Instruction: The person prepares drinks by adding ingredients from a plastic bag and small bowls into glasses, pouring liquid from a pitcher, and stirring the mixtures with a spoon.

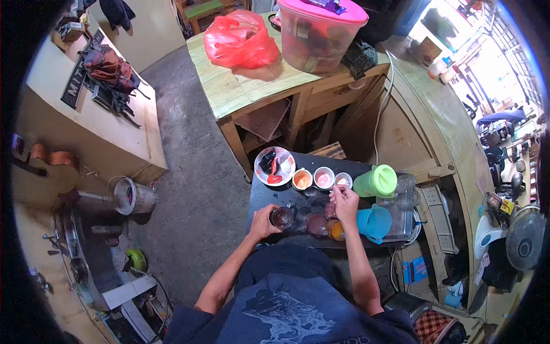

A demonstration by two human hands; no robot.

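My left hand is closed around a glass mug of dark liquid at the front left of a small black table. My right hand hovers with pinched fingers at the near side of a white cup; whatever is in the pinch is too small to make out. Left of that cup stand a cup with pink contents and a cup with orange contents. Below my right hand are a glass of purplish drink and a glass of amber drink.
A white bowl with black and red items stands at the table's back left. To the right are a green lidded pitcher and a blue jug. A wooden counter behind bears a red plastic bag and a pink-lidded tub.
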